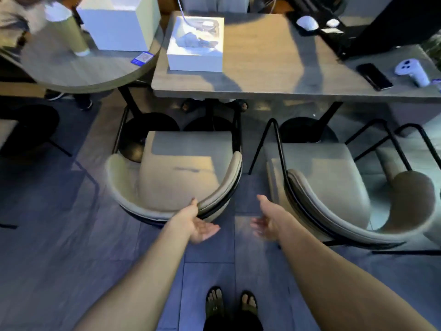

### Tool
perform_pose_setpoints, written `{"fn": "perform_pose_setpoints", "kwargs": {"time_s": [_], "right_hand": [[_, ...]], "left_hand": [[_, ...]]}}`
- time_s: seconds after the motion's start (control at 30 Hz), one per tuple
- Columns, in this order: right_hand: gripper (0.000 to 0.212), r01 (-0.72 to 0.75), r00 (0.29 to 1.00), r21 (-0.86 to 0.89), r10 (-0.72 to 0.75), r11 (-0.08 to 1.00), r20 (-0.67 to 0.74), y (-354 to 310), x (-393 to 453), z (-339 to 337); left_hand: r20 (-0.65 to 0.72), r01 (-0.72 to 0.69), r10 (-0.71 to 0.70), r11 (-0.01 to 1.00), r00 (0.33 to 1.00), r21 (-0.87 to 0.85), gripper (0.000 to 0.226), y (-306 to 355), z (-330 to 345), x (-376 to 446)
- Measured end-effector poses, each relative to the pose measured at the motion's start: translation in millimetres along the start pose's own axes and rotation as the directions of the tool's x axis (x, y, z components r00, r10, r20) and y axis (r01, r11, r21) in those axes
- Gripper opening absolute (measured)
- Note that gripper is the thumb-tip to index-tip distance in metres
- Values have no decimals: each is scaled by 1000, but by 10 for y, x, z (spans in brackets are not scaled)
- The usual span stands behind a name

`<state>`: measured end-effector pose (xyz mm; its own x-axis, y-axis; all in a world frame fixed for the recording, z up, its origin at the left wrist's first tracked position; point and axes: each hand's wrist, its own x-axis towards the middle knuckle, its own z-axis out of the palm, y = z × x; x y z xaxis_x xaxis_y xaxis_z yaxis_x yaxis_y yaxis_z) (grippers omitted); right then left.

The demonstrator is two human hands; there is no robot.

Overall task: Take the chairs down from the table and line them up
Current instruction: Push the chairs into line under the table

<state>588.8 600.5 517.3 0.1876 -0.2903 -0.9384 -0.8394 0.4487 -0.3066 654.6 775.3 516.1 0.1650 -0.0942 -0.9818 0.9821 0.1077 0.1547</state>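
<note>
We stand on the floor (71, 235) with our left hand (195, 225) open beside the left chair (181, 177), thumb touching its backrest, right hand (267, 225) fingers spread, holding nothing.

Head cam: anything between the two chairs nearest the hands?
No object: bare floor separates left chair and middle chair; the open right hand hovers over the gap.

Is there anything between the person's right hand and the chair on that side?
Nothing visible. The right hand hangs open over bare floor, just left of the right chair, with only a clear gap between them. The left hand is by the left chair.
</note>
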Motion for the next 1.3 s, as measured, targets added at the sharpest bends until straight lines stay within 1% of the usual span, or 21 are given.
{"fn": "perform_pose_setpoints", "kwargs": {"time_s": [0.03, 0.1, 0.13, 0.2, 0.3, 0.37, 0.43, 0.57, 0.63, 0.67, 0.7, 0.77, 0.83, 0.87, 0.9, 1.0, 1.07, 1.23, 1.3], "right_hand": [[54, -3, 1000, 44, 4, 999, -17, 17, -2, -171], [42, 7, 999, 153, 0, 988, -49, 5, -69, -555], [35, 21, 996, 215, -2, 976, -88, -2, -85, -771], [26, 38, 982, 276, 16, 960, -190, -17, -110, -1225], [23, 95, 958, 364, 15, 927, -286, 40, -62, -1912], [31, 99, 960, 418, 24, 903, -280, 78, 57, -2343], [45, 59, 969, 404, 45, 913, -243, 121, 425, -2811], [79, -30, 956, 291, 113, 956, -270, 312, 1895, -3899], [87, -27, 964, 324, 110, 946, -241, 326, 2241, -4217], [85, -15, 966, 330, 99, 944, -241, 307, 2264, -4309], [78, -4, 970, 319, 82, 948, -229, 244, 2152, -4337], [59, 22, 974, 309, 49, 951, -221, 31, 1639, -4283], [34, 13, 979, 329, 55, 944, -195, -182, 1041, -4183], [25, 1, 983, 327, 59, 945, -172, -247, 894, -4184], [23, -17, 987, 322, 68, 947, -148, -292, 818, -4195], [35, -72, 988, 314, 110, 947, -107, -349, 816, -4244], [40, -90, 987, 288, 124, 953, -101, -376, 845, -4245], [42, -144, 970, 153, 170, 978, -176, -420, 917, -4155], [42, -157, 966, 134, 180, 978, -183, -426, 887, -4073]], "left_hand": [[34, -16, 14, 998, 999, 54, 80, -78, 162, -45], [72, -63, 54, 989, 996, 133, 70, -203, 488, -110], [84, -76, 62, 983, 994, 166, 66, -255, 637, -119], [113, -98, 73, 967, 991, 234, 61, -368, 939, -170], [133, -118, 78, 938, 988, 326, 59, -586, 1400, -183], [124, -113, 71, 919, 990, 378, 62, -772, 1733, -186], [101, -112, 78, 913, 992, 392, 68, -953, 2081, -160], [15, -106, 109, 914, 994, 392, 82, -1221, 2737, -51], [-3, -102, 111, 920, 994, 378, 84, -1298, 3016, -30], [-2, -97, 106, 923, 994, 373, 81, -1332, 3130, -16], [-3, -88, 96, 927, 995, 365, 75, -1362, 3230, -11], [-32, -74, 89, 944, 996, 320, 63, -1404, 3360, 49], [-88, -77, 108, 951, 990, 298, 61, -1397, 3416, 124], [-118, -77, 117, 952, 986, 298, 62, -1381, 3433, 166], [-138, -75, 120, 952, 983, 296, 61, -1366, 3435, 213], [-178, -44, 99, 957, 979, 287, 47, -1336, 3458, 265], [-178, -23, 75, 960, 981, 280, 39, -1325, 3447, 315], [-170, -13, 64, 958, 983, 286, 42, -1284, 3359, 319], [-165, -29, 81, 954, 983, 298, 41, -1252, 3291, 312]]}}
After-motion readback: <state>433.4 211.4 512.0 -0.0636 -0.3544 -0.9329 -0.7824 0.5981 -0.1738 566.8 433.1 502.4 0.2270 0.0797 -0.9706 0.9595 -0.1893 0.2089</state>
